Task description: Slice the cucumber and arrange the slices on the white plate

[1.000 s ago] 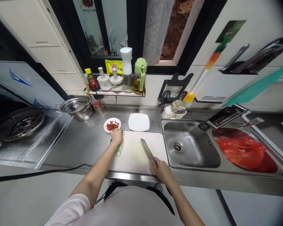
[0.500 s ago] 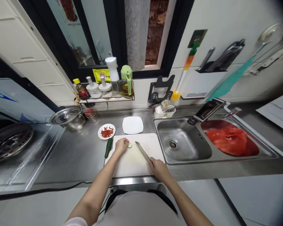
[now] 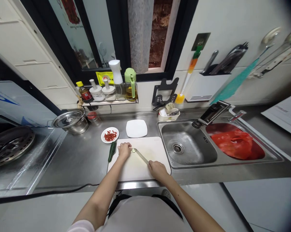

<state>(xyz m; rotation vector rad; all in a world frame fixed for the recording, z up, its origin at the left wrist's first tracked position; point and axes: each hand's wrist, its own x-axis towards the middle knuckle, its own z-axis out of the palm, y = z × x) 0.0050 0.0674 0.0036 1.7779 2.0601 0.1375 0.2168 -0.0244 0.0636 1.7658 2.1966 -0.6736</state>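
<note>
knife [image 3: 142,157] has moved left, seemingly touching cucumber slice [image 3: 134,150]

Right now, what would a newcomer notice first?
The bright red bag in the right sink basin probably stands out first. Next comes the knife in the right hand, over the white cutting board, its tip by a slice near the left hand. Red pieces on the round plate behind the board follow.

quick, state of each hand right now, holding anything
Left hand: at the cucumber slice; whether gripping cannot be told.
Right hand: closed, holding the knife.
</note>
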